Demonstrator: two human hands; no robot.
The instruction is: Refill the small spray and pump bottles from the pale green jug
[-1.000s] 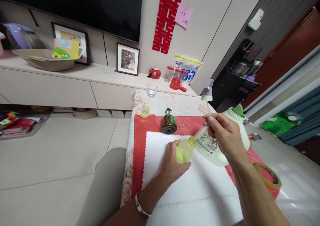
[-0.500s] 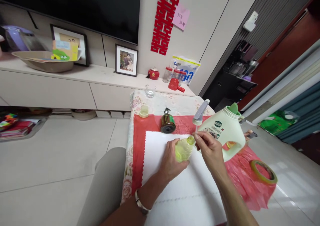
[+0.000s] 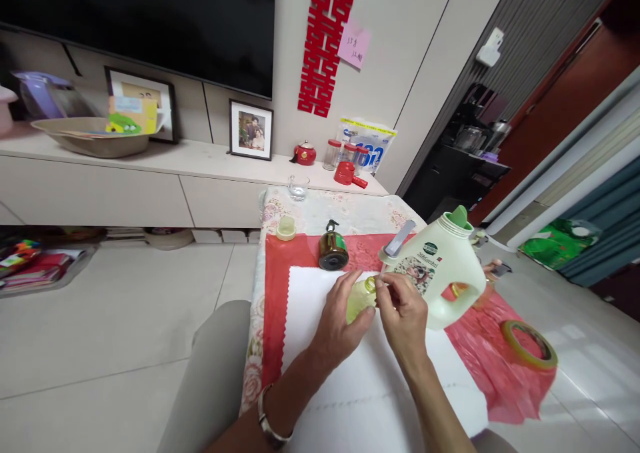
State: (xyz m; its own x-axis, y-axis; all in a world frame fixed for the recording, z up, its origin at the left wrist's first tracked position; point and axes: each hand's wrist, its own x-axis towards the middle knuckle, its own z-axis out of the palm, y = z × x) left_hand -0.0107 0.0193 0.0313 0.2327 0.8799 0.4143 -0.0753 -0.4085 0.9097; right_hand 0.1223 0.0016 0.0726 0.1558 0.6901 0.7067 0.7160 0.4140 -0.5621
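- L hand (image 3: 336, 316): fingers wrapped round small translucent yellow-green bottle (image 3: 357, 301).
- R hand (image 3: 403, 313): fingertips pinch grey spray head (image 3: 399, 241) stem at bottle mouth.
- Smooth pale-green jug (image 3: 450, 276) just behind.

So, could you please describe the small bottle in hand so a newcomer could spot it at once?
On the table, atop its white sheet, find where the two hands meet beside the pale-green jug. The left hand grips a small bottle while the right hand holds a grey trigger sprayer at its neck. Unlike the dark brown pump bottle behind, it is clear, holding yellow-green liquid.
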